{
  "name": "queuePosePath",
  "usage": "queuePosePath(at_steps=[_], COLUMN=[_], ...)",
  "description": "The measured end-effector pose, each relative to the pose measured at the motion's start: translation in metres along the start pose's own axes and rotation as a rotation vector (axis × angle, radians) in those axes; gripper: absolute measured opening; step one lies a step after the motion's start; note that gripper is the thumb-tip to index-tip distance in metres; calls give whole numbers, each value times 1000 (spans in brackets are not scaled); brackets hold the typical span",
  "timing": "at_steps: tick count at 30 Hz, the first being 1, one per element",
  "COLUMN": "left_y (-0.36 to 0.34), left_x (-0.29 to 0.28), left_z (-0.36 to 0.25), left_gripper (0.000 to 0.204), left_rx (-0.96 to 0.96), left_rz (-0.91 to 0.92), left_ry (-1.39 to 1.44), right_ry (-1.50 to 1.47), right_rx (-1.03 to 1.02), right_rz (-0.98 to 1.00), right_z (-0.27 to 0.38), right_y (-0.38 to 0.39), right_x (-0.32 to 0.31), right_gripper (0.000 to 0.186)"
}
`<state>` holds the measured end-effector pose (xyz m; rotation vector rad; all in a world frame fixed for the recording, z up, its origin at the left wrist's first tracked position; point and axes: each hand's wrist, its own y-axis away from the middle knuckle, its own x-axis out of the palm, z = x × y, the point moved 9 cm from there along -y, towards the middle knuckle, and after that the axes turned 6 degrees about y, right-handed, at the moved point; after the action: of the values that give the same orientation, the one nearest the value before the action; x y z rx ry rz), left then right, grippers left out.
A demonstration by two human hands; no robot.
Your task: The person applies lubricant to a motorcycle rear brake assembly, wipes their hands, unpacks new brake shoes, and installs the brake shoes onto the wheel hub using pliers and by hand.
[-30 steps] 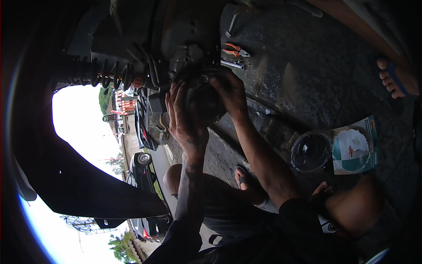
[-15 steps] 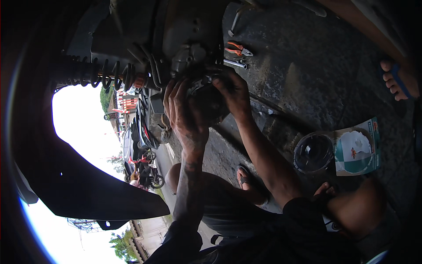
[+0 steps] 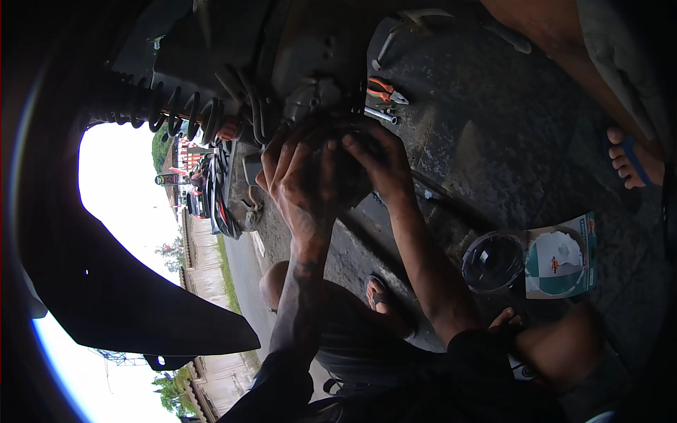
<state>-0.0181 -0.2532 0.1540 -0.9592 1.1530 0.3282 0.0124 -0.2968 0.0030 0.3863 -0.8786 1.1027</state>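
Both of my hands are at the dark underside of a motorcycle, by a grimy metal housing (image 3: 314,97). A dark, bulky part (image 3: 352,180) sits between them, in deep shadow, and its kind cannot be made out. My left hand (image 3: 300,180) curls over its left side, fingers bent and blackened with grease. On the other side my right hand (image 3: 386,158) wraps round it, thumb pressed on its near face. The fingertips at the back are hidden. Whether the part is attached to the housing does not show.
A coil spring shock absorber (image 3: 166,109) and black fender (image 3: 141,282) lie left. On the floor are orange-handled pliers (image 3: 384,90), a socket wrench (image 3: 381,114), a hammer-like tool (image 3: 384,51), a clear round container (image 3: 493,262) and a green-white package (image 3: 562,257). Another person's foot (image 3: 635,156) stands at right.
My left fingers have shifted further across the dark part, and my right hand stays wrapped round it. The whole view has swung slightly, moving the floor items and background.
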Motion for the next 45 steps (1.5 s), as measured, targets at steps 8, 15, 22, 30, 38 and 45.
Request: queuePosePath(at_steps=[8,15,22,30,38,45], left_y=[1,1,0,-1,-5,-8], left_x=[-3,1,0,3,0,-1], left_z=[4,5,4,7,-1,-6], left_gripper=[23,23,23,21,22,34], left_rx=[-10,-13,-9,-11,2,-16], left_rz=[4,16,21,37,12,52], left_ry=[1,11,12,-12,20,-57], right_ry=[-75,-146,-201,-117,-160,-1], right_rx=[-72,-53,-14,-81,-46,-123], right_rz=[7,33,79,-37,-6,6], right_z=[3,3,5,4,3,3], right_y=[-1,-5,-9,-5,-4,4], right_x=[3,1,3,1,1,3], right_gripper=[23,26,23,19,21,28])
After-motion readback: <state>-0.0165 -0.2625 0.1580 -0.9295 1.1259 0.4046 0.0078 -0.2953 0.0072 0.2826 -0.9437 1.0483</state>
